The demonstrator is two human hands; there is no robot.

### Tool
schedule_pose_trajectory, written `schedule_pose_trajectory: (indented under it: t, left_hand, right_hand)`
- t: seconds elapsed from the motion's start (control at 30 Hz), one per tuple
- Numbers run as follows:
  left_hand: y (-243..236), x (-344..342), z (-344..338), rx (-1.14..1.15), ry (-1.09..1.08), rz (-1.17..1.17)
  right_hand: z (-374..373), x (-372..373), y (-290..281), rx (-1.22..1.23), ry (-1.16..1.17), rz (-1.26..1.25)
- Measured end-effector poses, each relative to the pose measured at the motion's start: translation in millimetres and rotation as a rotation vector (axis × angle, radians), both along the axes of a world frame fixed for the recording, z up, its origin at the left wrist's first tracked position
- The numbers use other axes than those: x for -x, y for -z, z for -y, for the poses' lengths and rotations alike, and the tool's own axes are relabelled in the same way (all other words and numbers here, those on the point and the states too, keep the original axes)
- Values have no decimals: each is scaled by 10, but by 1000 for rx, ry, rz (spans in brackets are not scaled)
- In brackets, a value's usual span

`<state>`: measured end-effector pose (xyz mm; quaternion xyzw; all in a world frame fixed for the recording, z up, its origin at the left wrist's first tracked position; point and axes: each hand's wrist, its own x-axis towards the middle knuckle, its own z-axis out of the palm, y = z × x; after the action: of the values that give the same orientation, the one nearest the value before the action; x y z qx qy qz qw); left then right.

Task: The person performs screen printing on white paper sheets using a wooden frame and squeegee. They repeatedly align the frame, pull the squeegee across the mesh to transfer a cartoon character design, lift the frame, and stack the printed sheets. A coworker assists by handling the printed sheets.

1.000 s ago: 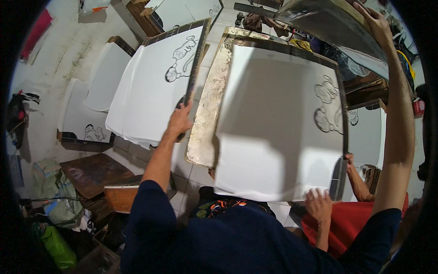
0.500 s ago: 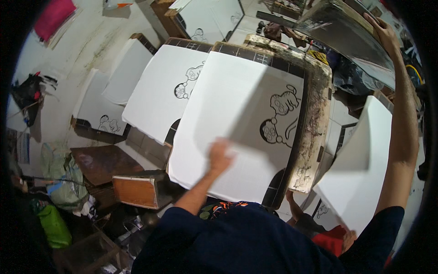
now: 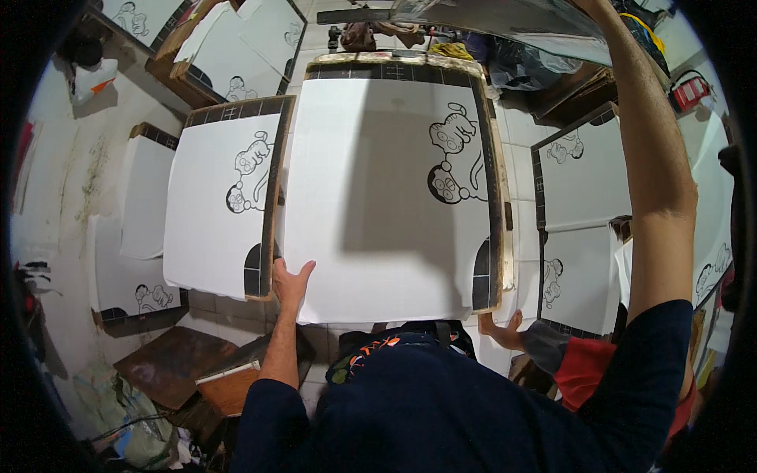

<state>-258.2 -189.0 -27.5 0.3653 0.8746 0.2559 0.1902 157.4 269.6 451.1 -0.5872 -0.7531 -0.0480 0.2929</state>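
Observation:
A large board with a white sheet [image 3: 378, 197] lies in front of me, bearing a black cartoon drawing at its right, partly shaded. My left hand [image 3: 292, 280] is at its lower left edge, thumb spread, between it and a second printed board [image 3: 201, 229]. My right arm reaches up to a large dark-edged screen frame [image 3: 505, 31], held raised at the top; my right hand [image 3: 591, 8] grips it, fingers mostly cut off by the picture's edge.
Another person's hand [image 3: 501, 331] and red clothing [image 3: 583, 370] are at lower right. More printed boards [image 3: 583, 189] stand right and upper left [image 3: 236, 55]. Plastic bags [image 3: 520, 67], a wooden box [image 3: 225, 390] and a sack [image 3: 126, 426] surround the boards.
My left hand moved from the left board over the middle sheet to that sheet's left edge. The sheet lifted at right half a second ago is no longer raised there. The view has shifted.

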Motion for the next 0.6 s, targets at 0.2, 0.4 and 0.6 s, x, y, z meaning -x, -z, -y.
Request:
schedule_pose_trajectory:
  t: [0.2, 0.4, 0.6]
  left_hand:
    - [-127, -200, -17, 74, -30, -33]
    - [-167, -265, -176, 93, -96, -50]
    - [8, -210, -314, 125, -173, -4]
  right_hand:
    - [-182, 13, -136, -5, 12, 80]
    - [-472, -63, -202, -4, -89, 60]
    - [-501, -77, -216, -63, -96, 56]
